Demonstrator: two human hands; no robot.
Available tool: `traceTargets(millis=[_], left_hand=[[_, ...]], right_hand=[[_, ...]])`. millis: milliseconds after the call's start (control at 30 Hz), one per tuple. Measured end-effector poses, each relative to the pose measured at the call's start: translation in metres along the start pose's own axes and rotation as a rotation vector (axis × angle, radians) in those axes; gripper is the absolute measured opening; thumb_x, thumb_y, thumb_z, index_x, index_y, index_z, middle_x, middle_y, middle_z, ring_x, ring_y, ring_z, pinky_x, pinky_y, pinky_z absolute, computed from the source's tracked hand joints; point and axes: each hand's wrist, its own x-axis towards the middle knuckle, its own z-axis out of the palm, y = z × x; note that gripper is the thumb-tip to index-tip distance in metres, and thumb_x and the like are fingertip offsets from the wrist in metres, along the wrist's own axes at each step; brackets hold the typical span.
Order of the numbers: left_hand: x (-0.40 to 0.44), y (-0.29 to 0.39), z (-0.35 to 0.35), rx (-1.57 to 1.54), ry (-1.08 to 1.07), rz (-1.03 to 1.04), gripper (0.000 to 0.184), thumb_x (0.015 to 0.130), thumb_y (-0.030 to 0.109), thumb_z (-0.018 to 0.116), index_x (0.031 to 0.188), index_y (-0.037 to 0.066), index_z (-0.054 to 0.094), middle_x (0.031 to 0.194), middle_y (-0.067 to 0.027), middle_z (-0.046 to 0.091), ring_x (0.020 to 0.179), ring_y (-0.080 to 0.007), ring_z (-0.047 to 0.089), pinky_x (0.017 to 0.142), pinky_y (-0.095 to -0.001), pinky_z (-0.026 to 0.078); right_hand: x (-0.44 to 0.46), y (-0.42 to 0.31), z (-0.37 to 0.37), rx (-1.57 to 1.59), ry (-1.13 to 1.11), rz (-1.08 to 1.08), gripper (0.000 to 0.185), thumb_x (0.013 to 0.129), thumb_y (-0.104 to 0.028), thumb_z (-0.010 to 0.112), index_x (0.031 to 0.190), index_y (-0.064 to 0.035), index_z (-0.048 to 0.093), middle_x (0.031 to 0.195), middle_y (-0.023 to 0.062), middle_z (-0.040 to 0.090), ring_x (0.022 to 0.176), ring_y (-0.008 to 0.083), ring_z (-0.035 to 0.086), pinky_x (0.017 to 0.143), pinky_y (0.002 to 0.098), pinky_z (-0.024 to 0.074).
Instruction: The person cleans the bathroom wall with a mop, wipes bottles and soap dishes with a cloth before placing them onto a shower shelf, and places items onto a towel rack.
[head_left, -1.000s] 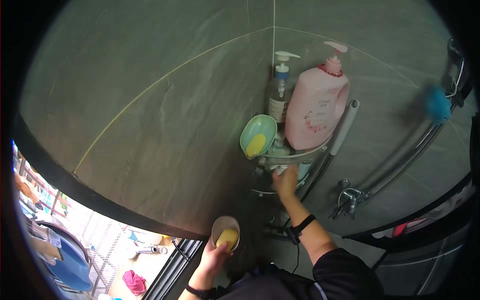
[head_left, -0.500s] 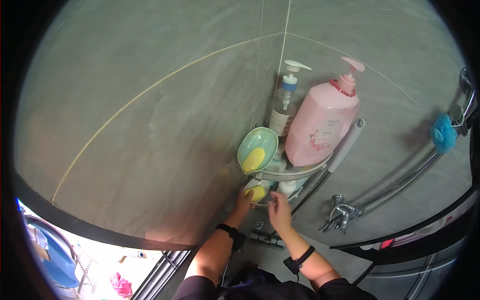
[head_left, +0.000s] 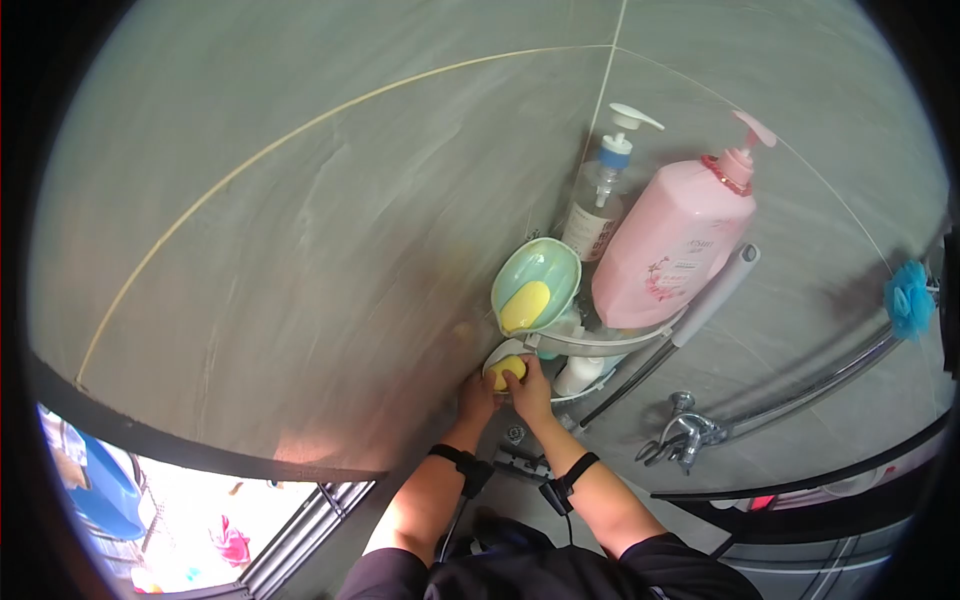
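Observation:
A yellow soap bar (head_left: 508,372) lies in a pale dish (head_left: 497,352) on the lower tier of the corner shelf. My left hand (head_left: 479,396) is closed on the dish's near left side, its fingers partly hidden. From the right, my right hand (head_left: 530,389) grips the soap, thumb on top. Just above both hands, a green dish (head_left: 550,262) with another yellow soap (head_left: 525,306) sits at the upper tier's left end. A white bottle (head_left: 578,376) stands on the lower tier, right of my right hand.
The upper shelf (head_left: 600,345) holds a large pink pump bottle (head_left: 670,240) and a clear pump bottle (head_left: 592,215). A grey-handled pole (head_left: 717,293) leans beside it. Further right are a chrome faucet (head_left: 690,432) and a blue bath puff (head_left: 909,300).
My left hand has carried the pale dish with its soap up to the lower tier. My right hand has moved left from the lower shelf and closed on the soap.

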Motion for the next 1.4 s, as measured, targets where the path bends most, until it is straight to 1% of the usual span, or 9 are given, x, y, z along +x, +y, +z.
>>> traceTargets(millis=[133, 267, 400, 667, 800, 900, 1067, 1300, 1400], left_hand=[[-0.028, -0.024, 0.012, -0.652, 0.237, -0.198, 0.034, 0.095, 0.023, 0.052, 0.119, -0.002, 0.052, 0.095, -0.0148, 0.062, 0.08, -0.0206, 0.066, 0.058, -0.0339, 0.055], [-0.08, -0.046, -0.008, -0.639, 0.083, -0.241, 0.033, 0.094, 0.016, 0.05, 0.123, -0.001, 0.052, 0.109, -0.0138, 0.059, 0.08, -0.0228, 0.066, 0.065, -0.0346, 0.055], [-0.124, -0.039, -0.031, -0.755, 0.008, -0.266, 0.035, 0.093, 0.012, 0.052, 0.126, 0.0, 0.052, 0.113, -0.0123, 0.059, 0.083, -0.0235, 0.065, 0.07, -0.0342, 0.055], [-0.22, -0.02, -0.092, -0.685, -0.065, -0.245, 0.03, 0.096, 0.014, 0.053, 0.124, 0.002, 0.055, 0.113, -0.0099, 0.061, 0.092, -0.0173, 0.063, 0.078, -0.031, 0.053], [-0.291, -0.012, -0.15, -0.593, -0.037, -0.194, 0.029, 0.097, 0.014, 0.054, 0.124, 0.004, 0.056, 0.112, -0.0086, 0.063, 0.093, -0.0147, 0.062, 0.081, -0.0289, 0.052], [-0.333, -0.015, -0.175, -0.646, 0.119, -0.161, 0.026, 0.096, 0.013, 0.056, 0.121, 0.005, 0.058, 0.11, -0.009, 0.063, 0.093, -0.0144, 0.063, 0.081, -0.0275, 0.052], [-0.38, -0.027, -0.195, -0.673, 0.362, -0.162, 0.026, 0.094, 0.007, 0.055, 0.119, 0.0, 0.058, 0.106, -0.0114, 0.064, 0.086, -0.0153, 0.064, 0.075, -0.0264, 0.053], [-0.427, -0.027, -0.209, -0.557, 0.563, -0.078, 0.023, 0.091, 0.008, 0.057, 0.113, 0.0, 0.059, 0.102, -0.0118, 0.065, 0.084, -0.0166, 0.065, 0.072, -0.0273, 0.054], [-0.444, -0.017, -0.215, -0.51, 0.654, -0.096, 0.022, 0.091, 0.008, 0.057, 0.111, 0.0, 0.06, 0.101, -0.0112, 0.065, 0.084, -0.0157, 0.065, 0.072, -0.0268, 0.053]], right_hand=[[-0.005, -0.002, 0.005, -0.141, 0.062, -0.058, 0.039, 0.084, -0.013, 0.069, 0.118, -0.0044, 0.051, 0.101, 0.02, 0.062, 0.088, 0.039, 0.061, 0.077, 0.0431, 0.049], [-0.016, -0.025, -0.005, -0.145, 0.093, -0.164, 0.052, 0.085, -0.011, 0.068, 0.131, -0.0024, 0.045, 0.12, 0.0242, 0.051, 0.11, 0.0403, 0.052, 0.089, 0.0422, 0.0446], [-0.017, -0.027, -0.01, -0.145, 0.122, -0.17, 0.06, 0.084, -0.008, 0.068, 0.137, -0.0024, 0.041, 0.125, 0.0217, 0.048, 0.116, 0.0368, 0.048, 0.094, 0.0398, 0.0432], [-0.055, -0.034, -0.018, -0.049, 0.235, -0.205, 0.05, 0.087, -0.01, 0.063, 0.13, 0.0024, 0.043, 0.123, 0.0221, 0.048, 0.116, 0.0366, 0.046, 0.098, 0.0428, 0.0381], [-0.099, -0.046, -0.018, 0.145, 0.052, -0.282, 0.043, 0.085, -0.009, 0.062, 0.124, 0.0002, 0.049, 0.119, 0.02, 0.051, 0.115, 0.0363, 0.046, 0.101, 0.0452, 0.0339], [-0.077, -0.072, -0.023, -0.396, 0.074, -0.581, 0.039, 0.082, -0.008, 0.061, 0.12, -0.0034, 0.053, 0.116, 0.0177, 0.054, 0.11, 0.036, 0.049, 0.1, 0.0479, 0.0326], [-0.038, -0.06, -0.021, -0.627, 0.047, -0.459, 0.038, 0.076, -0.006, 0.063, 0.114, -0.005, 0.059, 0.111, 0.0144, 0.06, 0.11, 0.0359, 0.052, 0.098, 0.0498, 0.0339], [-0.065, -0.131, -0.062, -0.134, 0.164, -0.702, 0.022, 0.082, -0.003, 0.058, 0.104, -0.0021, 0.062, 0.102, 0.0159, 0.064, 0.099, 0.0366, 0.058, 0.089, 0.0451, 0.0434], [-0.063, -0.181, -0.101, 0.014, 0.392, -0.9, 0.015, 0.089, -0.003, 0.055, 0.102, -0.0003, 0.061, 0.099, 0.0166, 0.063, 0.093, 0.0346, 0.059, 0.088, 0.042, 0.0459]])
